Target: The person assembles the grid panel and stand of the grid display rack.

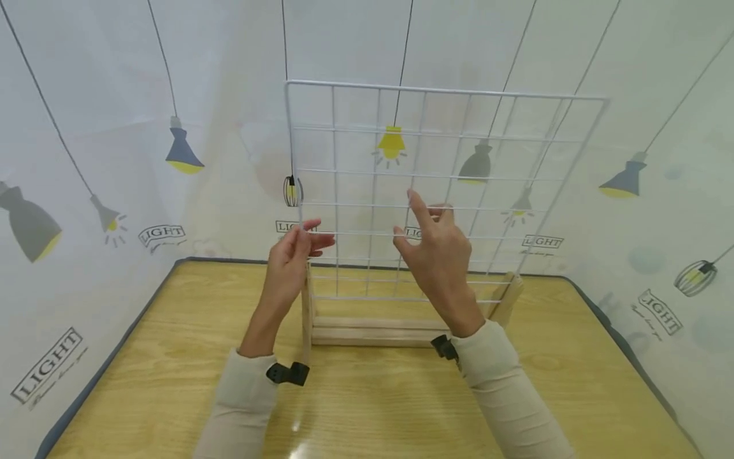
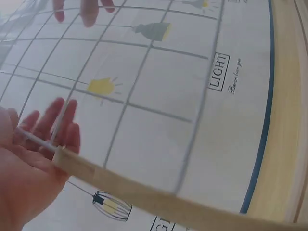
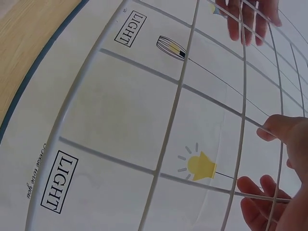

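A white wire grid panel [image 1: 424, 134] stands upright, leaning back slightly, in a wooden stand [image 1: 367, 336] with a post at either side. My left hand [image 1: 289, 258] is at the panel's left edge, just above the post's top. Its thumb lies on the edge wire, and its loosely bent fingers [image 2: 62, 120] reach behind the grid. In front of the panel's middle is my right hand [image 1: 438, 252], thumb and index finger spread apart. The right wrist view has this thumb [image 3: 274, 127] before a wire and other fingertips [image 3: 252, 199] behind the wires.
The stand rests on a wood-grain tabletop [image 1: 367, 401] with a dark edge. White sheeting [image 1: 229, 115] printed with hanging lamps and LIGHT labels surrounds the table at the back and sides. Black wrist cameras [image 1: 289, 374] are strapped over the light sleeves [image 1: 510, 382].
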